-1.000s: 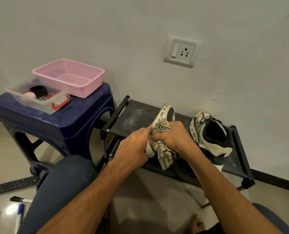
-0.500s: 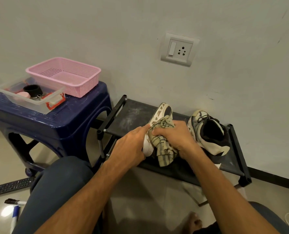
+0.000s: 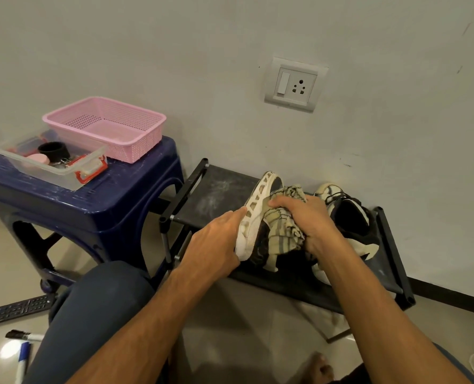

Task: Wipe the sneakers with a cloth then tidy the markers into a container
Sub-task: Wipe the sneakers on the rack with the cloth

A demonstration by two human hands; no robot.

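The left hand [image 3: 216, 241] grips the near end of a white sneaker [image 3: 253, 214], its forefinger laid along the cut-out sole, and holds the shoe tipped on its side with the sole facing left. The right hand [image 3: 312, 225] is just beside it, fingers curled round a bunched checked cloth [image 3: 283, 231] that is pressed against the sneaker's upper; a corner of the cloth hangs down at the near side. The two hands are close together, with only the shoe and cloth between them. This sneaker is above the middle of a low black shoe rack [image 3: 219, 195] that stands against the far wall, and whether it touches the shelf cannot be told. The second sneaker [image 3: 346, 217] sits on the right part of the same shelf, partly hidden behind the right wrist. To the left of the rack stands a dark blue plastic stool [image 3: 100, 200]. On it are a pink basket [image 3: 158, 126] at the far side and a clear plastic box [image 3: 50, 173] with a red latch at the near left, touching the basket and holding a few small items. On the floor at the near left lie two markers, one with a black cap [image 3: 26, 336] and one blue and white [image 3: 22, 361], near a remote control [image 3: 16, 309]. A wall socket [image 3: 295, 84] is mounted above the rack.
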